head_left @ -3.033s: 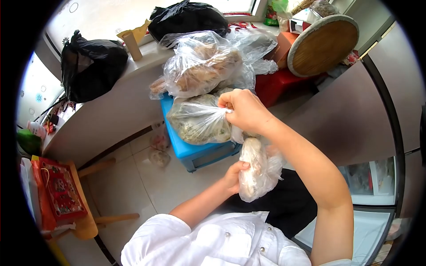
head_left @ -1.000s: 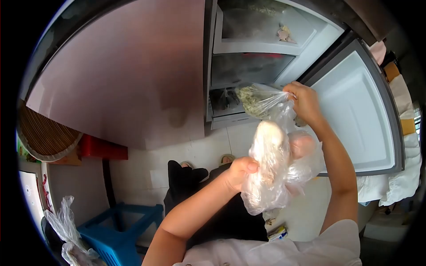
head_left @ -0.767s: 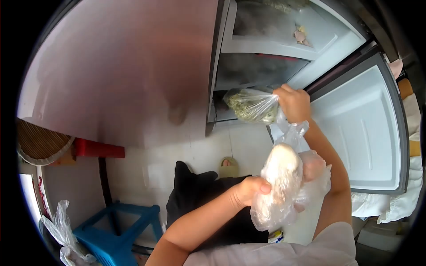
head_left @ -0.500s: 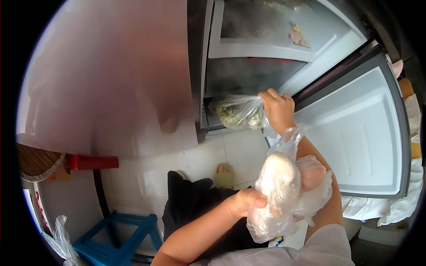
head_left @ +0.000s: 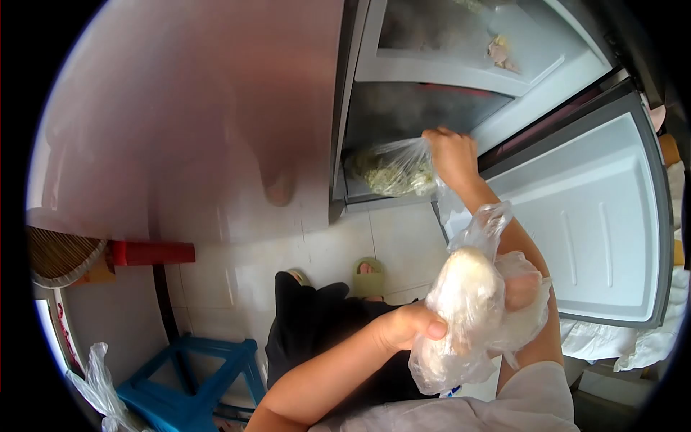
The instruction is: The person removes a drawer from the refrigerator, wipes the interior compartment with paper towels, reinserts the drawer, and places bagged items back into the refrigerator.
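Note:
My left hand is closed on a clear plastic bag with a pale, whitish lump in it; the thumb presses on its near side. Beside it, against my right forearm, hangs another plastic bag with something pinkish inside. Farther up, my right hand grips the gathered neck of a clear bag of chopped green food, whose exact kind I cannot make out. That bag hangs at the lowest part of the open freezer, by the bottom drawer.
The freezer door stands open at the right. An upper drawer shows frosty contents. At lower left are a blue stool, a red object and a woven basket. My slippered foot is on the tiled floor.
The view has shifted slightly, moving most things right. My right hand and the green food bag sit a little higher in view. Both hands keep their hold.

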Available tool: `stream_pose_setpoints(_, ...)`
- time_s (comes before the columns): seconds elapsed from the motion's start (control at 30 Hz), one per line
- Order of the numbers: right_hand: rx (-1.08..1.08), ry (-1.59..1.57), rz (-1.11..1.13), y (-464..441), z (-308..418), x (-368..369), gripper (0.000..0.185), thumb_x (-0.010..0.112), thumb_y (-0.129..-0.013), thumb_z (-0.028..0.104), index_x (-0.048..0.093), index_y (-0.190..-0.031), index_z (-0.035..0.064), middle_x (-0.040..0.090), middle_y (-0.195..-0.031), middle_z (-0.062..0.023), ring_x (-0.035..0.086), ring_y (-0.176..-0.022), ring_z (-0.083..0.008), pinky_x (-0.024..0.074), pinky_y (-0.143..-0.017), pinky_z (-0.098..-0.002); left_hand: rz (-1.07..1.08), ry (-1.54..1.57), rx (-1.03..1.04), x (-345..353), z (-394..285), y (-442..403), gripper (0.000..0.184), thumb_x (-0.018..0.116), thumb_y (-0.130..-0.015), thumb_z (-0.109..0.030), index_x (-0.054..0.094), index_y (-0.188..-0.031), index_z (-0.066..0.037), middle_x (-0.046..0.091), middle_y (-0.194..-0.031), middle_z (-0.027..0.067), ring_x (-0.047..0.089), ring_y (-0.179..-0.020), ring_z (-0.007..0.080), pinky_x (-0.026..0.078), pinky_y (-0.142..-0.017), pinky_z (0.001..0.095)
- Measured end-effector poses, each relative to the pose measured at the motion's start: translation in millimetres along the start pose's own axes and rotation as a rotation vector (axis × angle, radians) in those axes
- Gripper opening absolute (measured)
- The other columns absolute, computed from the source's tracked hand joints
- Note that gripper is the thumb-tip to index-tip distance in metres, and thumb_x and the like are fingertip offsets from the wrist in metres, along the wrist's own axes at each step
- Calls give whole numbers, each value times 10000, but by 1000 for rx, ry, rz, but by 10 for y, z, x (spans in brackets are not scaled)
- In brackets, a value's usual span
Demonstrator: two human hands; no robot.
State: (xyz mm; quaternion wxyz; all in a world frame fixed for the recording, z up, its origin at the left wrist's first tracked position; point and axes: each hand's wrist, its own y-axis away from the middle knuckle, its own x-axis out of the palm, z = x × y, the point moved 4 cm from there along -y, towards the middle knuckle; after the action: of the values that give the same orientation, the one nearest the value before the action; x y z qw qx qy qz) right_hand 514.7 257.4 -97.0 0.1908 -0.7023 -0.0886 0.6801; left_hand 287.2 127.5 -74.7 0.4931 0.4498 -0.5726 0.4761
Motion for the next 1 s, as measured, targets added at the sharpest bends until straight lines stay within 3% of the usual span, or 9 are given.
stream_pose_setpoints(0.07,-27,8,-6,-53,-37,72,235,539,-727,16,682,-902,79,665,-895,-108,650,-707,-326,507,-690,-419,-10,-3,27,-44,16,18,813,780,-598,-258,460,-1293,17,599,-1145,157,593,-1022,261,480,-916,368)
stream_pose_setpoints(0.13,-14,27,137,-100,-14,75,208,546,-727,22,669,-886,75,658,-969,-133,665,-762,-321,519,-695,-419,11,35,29,5,-1,32,805,786,-595,-253,470,-1285,15,601,-1152,158,599,-1021,265,480,-924,374)
stream_pose_setpoints(0.27,-110,107,245,-80,82,203,168,554,-740,39,650,-878,45,644,-970,-138,669,-760,-313,522,-676,-406,-130,108,70,3,7,57,856,767,-486,-169,485,-1269,33,612,-1115,196,636,-958,306,541,-823,382)
stream_pose_setpoints(0.5,-276,182,299,49,249,642,129,558,-764,62,625,-870,32,626,-916,-122,667,-741,-287,516,-669,-401,-99,62,35,-65,-24,157,821,766,-540,-192,481,-1278,29,611,-1131,176,620,-986,283,514,-859,374)
stream_pose_setpoints(0.87,-41,55,378,229,16,1160,168,565,-765,60,674,-889,90,656,-972,-94,664,-809,-304,525,-722,-410,-15,41,32,-55,-50,234,770,759,-622,-220,472,-1293,24,608,-1156,151,595,-1028,252,476,-912,365)
stream_pose_setpoints(1.0,-2,-39,438,232,-84,1228,221,584,-727,27,700,-900,103,665,-985,-112,647,-853,-325,515,-784,-418,-169,36,37,-22,-105,218,842,767,-545,-207,466,-1297,18,604,-1154,174,615,-1005,286,512,-871,372)
